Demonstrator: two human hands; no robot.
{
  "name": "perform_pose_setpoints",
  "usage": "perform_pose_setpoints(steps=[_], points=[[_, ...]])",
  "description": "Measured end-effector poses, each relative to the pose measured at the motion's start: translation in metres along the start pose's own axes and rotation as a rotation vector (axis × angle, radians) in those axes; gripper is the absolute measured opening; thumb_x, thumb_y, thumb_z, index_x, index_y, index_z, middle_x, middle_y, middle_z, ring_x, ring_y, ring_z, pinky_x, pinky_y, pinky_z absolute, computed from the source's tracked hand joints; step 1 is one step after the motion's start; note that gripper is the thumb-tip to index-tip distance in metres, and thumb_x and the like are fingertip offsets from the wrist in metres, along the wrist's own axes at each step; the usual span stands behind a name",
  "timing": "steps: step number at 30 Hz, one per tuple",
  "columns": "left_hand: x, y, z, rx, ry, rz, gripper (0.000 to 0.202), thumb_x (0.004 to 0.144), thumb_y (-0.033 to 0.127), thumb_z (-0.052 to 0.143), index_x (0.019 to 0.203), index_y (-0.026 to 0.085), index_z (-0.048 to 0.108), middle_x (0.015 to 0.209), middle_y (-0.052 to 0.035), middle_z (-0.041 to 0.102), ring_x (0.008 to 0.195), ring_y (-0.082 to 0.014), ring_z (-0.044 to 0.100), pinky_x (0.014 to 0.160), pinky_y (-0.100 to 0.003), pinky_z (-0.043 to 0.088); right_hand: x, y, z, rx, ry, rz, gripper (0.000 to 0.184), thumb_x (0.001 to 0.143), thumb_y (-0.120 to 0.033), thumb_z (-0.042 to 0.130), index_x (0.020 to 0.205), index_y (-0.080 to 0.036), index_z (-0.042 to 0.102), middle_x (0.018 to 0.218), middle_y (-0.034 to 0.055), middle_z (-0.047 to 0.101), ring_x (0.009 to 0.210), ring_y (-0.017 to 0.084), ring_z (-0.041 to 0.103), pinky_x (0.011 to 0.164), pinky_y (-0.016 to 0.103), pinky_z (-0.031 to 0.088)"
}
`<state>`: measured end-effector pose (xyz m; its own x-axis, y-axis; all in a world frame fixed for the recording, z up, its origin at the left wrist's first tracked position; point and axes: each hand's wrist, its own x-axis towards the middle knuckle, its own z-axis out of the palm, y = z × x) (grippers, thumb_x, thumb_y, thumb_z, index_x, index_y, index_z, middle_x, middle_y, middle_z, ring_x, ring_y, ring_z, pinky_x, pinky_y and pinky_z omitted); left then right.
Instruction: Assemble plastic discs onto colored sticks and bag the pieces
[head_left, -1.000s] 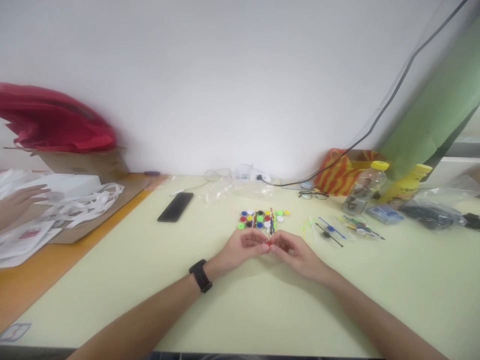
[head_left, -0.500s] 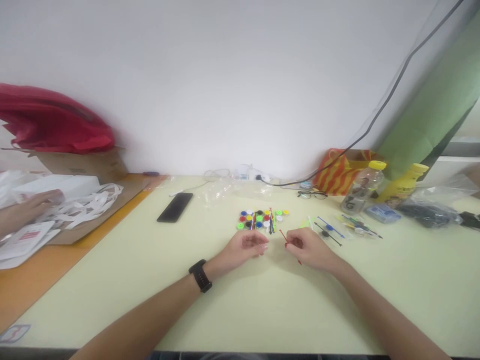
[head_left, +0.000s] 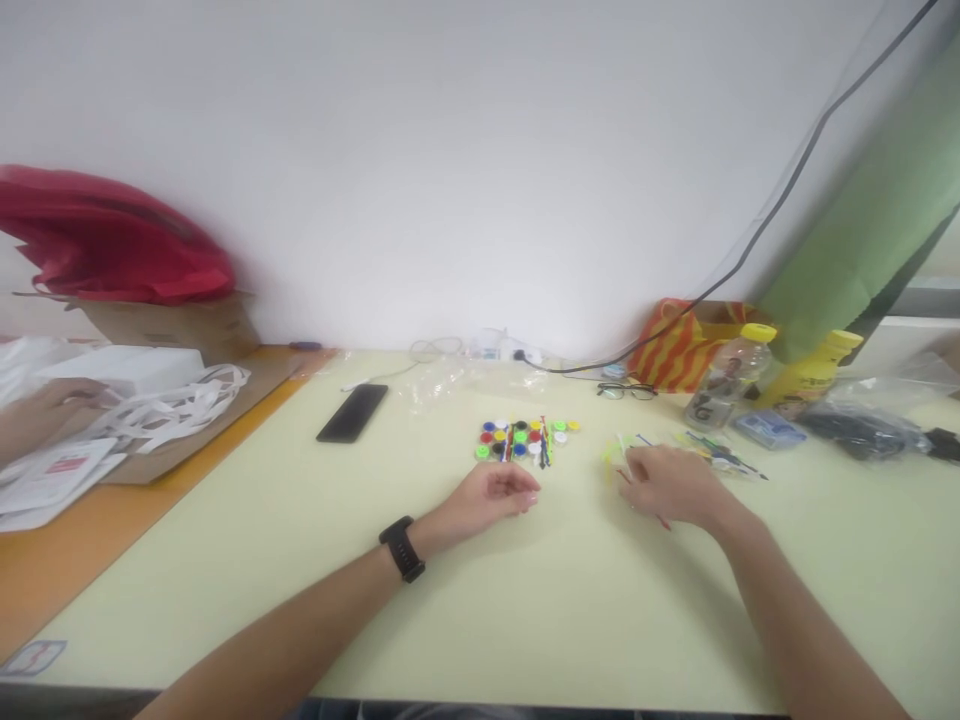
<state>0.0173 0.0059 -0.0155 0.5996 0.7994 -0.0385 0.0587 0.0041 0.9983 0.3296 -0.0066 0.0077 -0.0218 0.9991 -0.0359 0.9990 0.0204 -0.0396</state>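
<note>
My left hand (head_left: pixel 491 494), with a black watch (head_left: pixel 402 549) on its wrist, rests on the pale table (head_left: pixel 525 600) with its fingers loosely curled and nothing visible in them. It lies just below a cluster of small coloured caps (head_left: pixel 525 438). My right hand (head_left: pixel 667 485) lies palm down further right, fingers bent over a thin red stick (head_left: pixel 663 521) whose end pokes out under it. It sits beside a group of thin sticks with small discs (head_left: pixel 705 455).
A black phone (head_left: pixel 352 412) lies at the back left. Glasses (head_left: pixel 627 390), two yellow-capped bottles (head_left: pixel 731 385), a striped bag (head_left: pixel 679 345) and plastic bags stand at the back right. Another person's hand (head_left: pixel 45 405) handles white bags at far left.
My hands were together on a small red piece; they have parted. My right hand has carried the red stick rightward to the other sticks. My left hand stayed put.
</note>
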Motion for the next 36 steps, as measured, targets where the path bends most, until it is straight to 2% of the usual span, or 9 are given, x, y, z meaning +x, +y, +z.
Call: perform_pose_setpoints(steps=[4, 7, 10, 15, 18, 26, 28, 32, 36], points=[[0.0, 0.0, -0.001, 0.013, 0.0, -0.005, 0.031, 0.081, 0.042, 0.082, 0.098, 0.017, 0.075, 0.093, -0.0066, 0.07, 0.087, -0.0178, 0.067, 0.082, -0.031, 0.055, 0.009, -0.003, 0.007, 0.01, 0.149, 0.04, 0.018, 0.089, -0.038, 0.056, 0.097, -0.022, 0.062, 0.092, 0.0071, 0.073, 0.082, 0.025, 0.064, 0.062, 0.031, 0.027], [0.0, 0.0, 0.0, 0.032, -0.005, -0.001, 0.031, 0.082, 0.042, 0.081, 0.099, 0.016, 0.075, 0.094, -0.0066, 0.07, 0.088, -0.0176, 0.067, 0.083, -0.031, 0.054, 0.014, -0.006, 0.017, 0.036, 0.115, 0.005, 0.024, 0.092, -0.036, 0.055, 0.108, -0.021, 0.064, 0.102, 0.0099, 0.072, 0.092, 0.027, 0.065, 0.066, 0.031, 0.032], [-0.001, 0.002, 0.0, 0.043, -0.023, 0.005, 0.031, 0.083, 0.042, 0.081, 0.099, 0.016, 0.075, 0.094, -0.0062, 0.07, 0.089, -0.0175, 0.067, 0.084, -0.03, 0.054, 0.016, -0.008, 0.026, 0.072, 0.084, -0.038, 0.023, 0.094, -0.033, 0.055, 0.108, -0.019, 0.065, 0.102, 0.0111, 0.07, 0.098, 0.027, 0.065, 0.072, 0.032, 0.037], [0.0, 0.004, 0.001, 0.062, -0.014, 0.013, 0.03, 0.083, 0.041, 0.081, 0.098, 0.016, 0.075, 0.093, -0.006, 0.07, 0.088, -0.0174, 0.066, 0.084, -0.03, 0.053, 0.018, -0.014, 0.037, 0.072, 0.107, -0.125, 0.019, 0.095, -0.033, 0.055, 0.087, -0.018, 0.064, 0.099, 0.0114, 0.066, 0.097, 0.027, 0.064, 0.081, 0.035, 0.039], [0.0, 0.004, 0.002, 0.064, -0.018, 0.016, 0.03, 0.082, 0.041, 0.081, 0.097, 0.015, 0.075, 0.093, -0.0064, 0.071, 0.089, -0.0178, 0.066, 0.084, -0.031, 0.052, 0.017, -0.021, 0.04, 0.095, 0.136, -0.171, 0.022, 0.096, -0.035, 0.055, 0.084, -0.018, 0.062, 0.097, 0.0116, 0.065, 0.097, 0.027, 0.063, 0.083, 0.036, 0.041], [0.001, 0.002, 0.001, 0.059, -0.026, 0.019, 0.03, 0.083, 0.04, 0.081, 0.098, 0.016, 0.075, 0.094, -0.0063, 0.071, 0.09, -0.0177, 0.066, 0.085, -0.03, 0.052, 0.013, -0.03, 0.039, 0.19, 0.144, -0.277, 0.019, 0.098, -0.033, 0.054, 0.098, -0.018, 0.067, 0.102, 0.0109, 0.066, 0.106, 0.028, 0.062, 0.089, 0.036, 0.042], [0.001, 0.003, 0.001, 0.059, -0.028, 0.015, 0.03, 0.083, 0.041, 0.081, 0.098, 0.016, 0.074, 0.094, -0.0065, 0.071, 0.09, -0.0177, 0.066, 0.086, -0.031, 0.052, 0.013, -0.027, 0.038, 0.196, 0.135, -0.258, 0.02, 0.097, -0.031, 0.054, 0.106, -0.018, 0.068, 0.106, 0.0115, 0.068, 0.108, 0.028, 0.063, 0.09, 0.036, 0.042], [0.001, 0.004, 0.002, 0.079, -0.021, 0.018, 0.03, 0.083, 0.041, 0.081, 0.097, 0.016, 0.075, 0.094, -0.0067, 0.071, 0.09, -0.0183, 0.066, 0.086, -0.031, 0.051, 0.015, -0.021, 0.036, 0.21, 0.137, -0.188, 0.036, 0.095, -0.03, 0.057, 0.128, -0.018, 0.062, 0.117, 0.0124, 0.069, 0.113, 0.028, 0.063, 0.092, 0.035, 0.043], [0.0, 0.005, 0.002, 0.093, -0.029, 0.037, 0.03, 0.083, 0.041, 0.08, 0.097, 0.016, 0.075, 0.094, -0.0068, 0.071, 0.09, -0.0183, 0.066, 0.087, -0.031, 0.051, 0.016, -0.022, 0.036, 0.167, 0.145, -0.15, 0.038, 0.094, -0.033, 0.058, 0.13, -0.02, 0.063, 0.118, 0.0118, 0.07, 0.113, 0.028, 0.064, 0.088, 0.034, 0.043]])
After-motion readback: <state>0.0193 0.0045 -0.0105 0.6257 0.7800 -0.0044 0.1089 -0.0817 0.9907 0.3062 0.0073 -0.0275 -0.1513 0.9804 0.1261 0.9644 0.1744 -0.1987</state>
